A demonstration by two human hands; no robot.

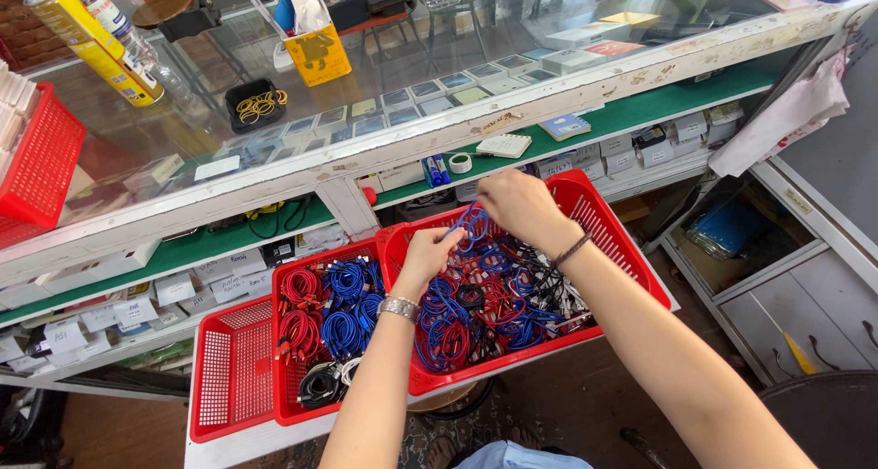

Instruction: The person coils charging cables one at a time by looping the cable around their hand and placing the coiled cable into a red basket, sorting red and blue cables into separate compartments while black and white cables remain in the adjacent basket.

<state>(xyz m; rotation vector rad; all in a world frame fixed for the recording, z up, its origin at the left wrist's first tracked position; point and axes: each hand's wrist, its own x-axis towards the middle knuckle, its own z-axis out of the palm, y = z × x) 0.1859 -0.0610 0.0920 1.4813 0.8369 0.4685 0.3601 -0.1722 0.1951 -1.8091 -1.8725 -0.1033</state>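
Forearms: both reach in from the bottom edge, the left one with a metal watch, the right one with a dark wristband.
Blue cable [472, 224]: a loop held up between the two hands, just above the tangled pile in the right-hand basket.
Left hand [428, 252]: fingers pinched shut on the lower end of the blue cable.
Right hand [517, 206]: fingers curled closed on the upper part of the same loop.
Red basket [611, 222]: tilted, full of loose blue, red, black and white cables.
Second red basket [294, 405]: just left of it, with neat coils of red, blue, black and white cable.
Third red basket [230, 378]: farthest left.
Glass counter [366, 85]: behind the baskets, over a green shelf [640, 112].
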